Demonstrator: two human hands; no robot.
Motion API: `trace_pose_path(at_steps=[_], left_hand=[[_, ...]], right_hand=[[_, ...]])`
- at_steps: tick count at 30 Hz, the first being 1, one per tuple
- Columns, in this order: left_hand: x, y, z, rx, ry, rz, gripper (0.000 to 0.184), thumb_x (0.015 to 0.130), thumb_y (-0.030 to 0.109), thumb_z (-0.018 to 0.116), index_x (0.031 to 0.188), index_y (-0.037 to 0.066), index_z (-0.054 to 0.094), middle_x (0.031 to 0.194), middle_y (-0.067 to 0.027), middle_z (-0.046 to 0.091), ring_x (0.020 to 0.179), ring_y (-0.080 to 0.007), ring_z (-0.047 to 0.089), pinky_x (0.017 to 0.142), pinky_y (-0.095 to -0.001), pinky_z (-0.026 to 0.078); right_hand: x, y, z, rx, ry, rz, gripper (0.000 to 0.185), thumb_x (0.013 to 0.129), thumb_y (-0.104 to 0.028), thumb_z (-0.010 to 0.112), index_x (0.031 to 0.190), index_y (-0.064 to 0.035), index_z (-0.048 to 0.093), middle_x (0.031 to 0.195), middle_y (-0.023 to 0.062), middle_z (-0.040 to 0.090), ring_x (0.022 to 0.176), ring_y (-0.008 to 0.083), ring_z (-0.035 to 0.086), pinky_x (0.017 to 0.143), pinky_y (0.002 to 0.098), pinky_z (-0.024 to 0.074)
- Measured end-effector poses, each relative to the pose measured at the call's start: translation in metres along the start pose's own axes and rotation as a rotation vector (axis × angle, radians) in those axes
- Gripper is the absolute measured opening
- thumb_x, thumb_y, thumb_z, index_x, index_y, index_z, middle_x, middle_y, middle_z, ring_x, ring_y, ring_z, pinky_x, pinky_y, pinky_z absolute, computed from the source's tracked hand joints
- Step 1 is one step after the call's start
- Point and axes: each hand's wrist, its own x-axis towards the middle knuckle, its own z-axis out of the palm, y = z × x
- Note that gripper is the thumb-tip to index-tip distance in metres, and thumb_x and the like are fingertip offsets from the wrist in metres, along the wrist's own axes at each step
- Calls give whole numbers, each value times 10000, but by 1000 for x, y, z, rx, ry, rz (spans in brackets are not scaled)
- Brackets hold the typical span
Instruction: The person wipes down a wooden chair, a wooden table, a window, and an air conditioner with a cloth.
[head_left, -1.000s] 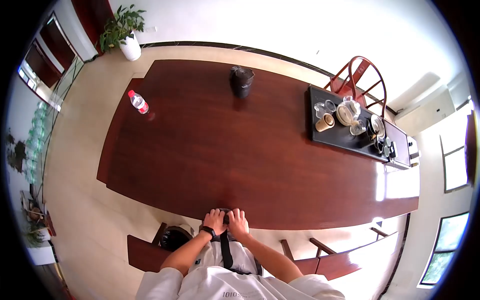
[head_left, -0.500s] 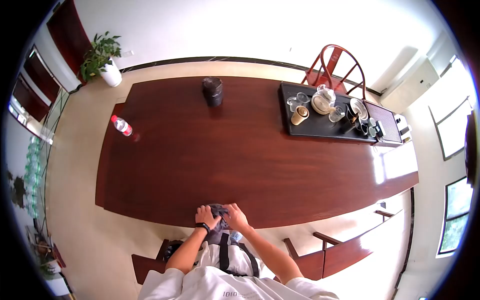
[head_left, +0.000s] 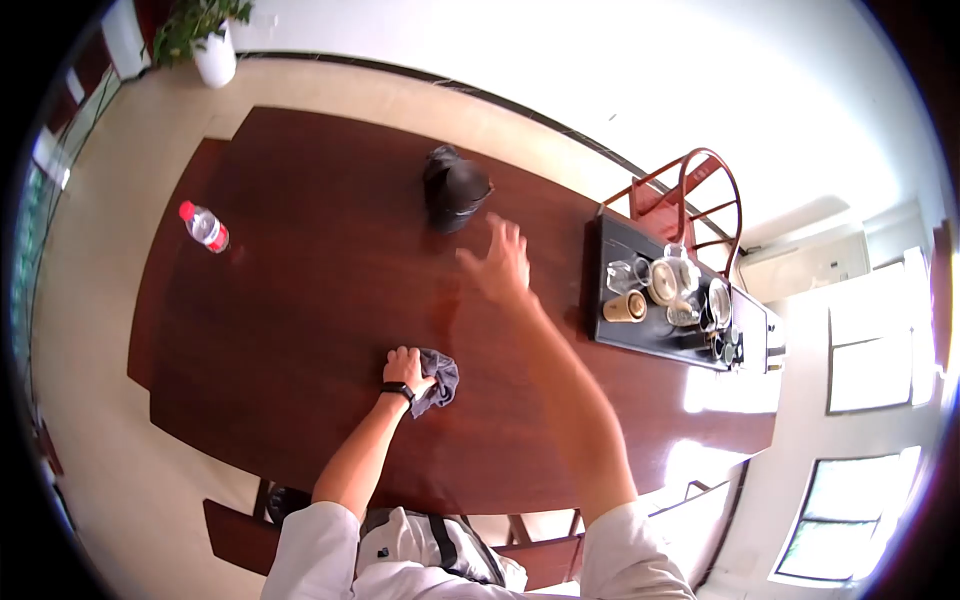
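Note:
My left hand, with a dark band on its wrist, grips a crumpled grey cloth against the tabletop. The cloth bunches out to the right of the fingers. My right hand is stretched far over the dark red wooden table, fingers spread, holding nothing. Just beyond its fingertips stands a small black bin lined with a black bag. A gap shows between the hand and the bin.
A bottle with a red cap stands at the left. On the right, a black tea tray carries a paper cup, glass pots and cups. A wooden chair is behind the tray, and a potted plant stands far left.
Both hands were together on the cloth at the table's near edge. My left hand and the cloth have moved forward; my right hand has left the cloth and extended towards the bin. The view has tilted.

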Motion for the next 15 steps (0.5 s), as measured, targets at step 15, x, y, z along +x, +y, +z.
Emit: trace_pose_path(at_steps=[15], left_hand=[[-4, 9, -8, -180, 104, -1, 497, 612, 290, 792, 951, 66, 507, 968, -103, 502, 977, -300, 492, 779, -408, 470]], right_hand=[[98, -62, 55, 6, -356, -355, 762, 533, -256, 807, 1198, -105, 466, 1129, 144, 489, 1028, 366, 534, 857, 439, 471]])
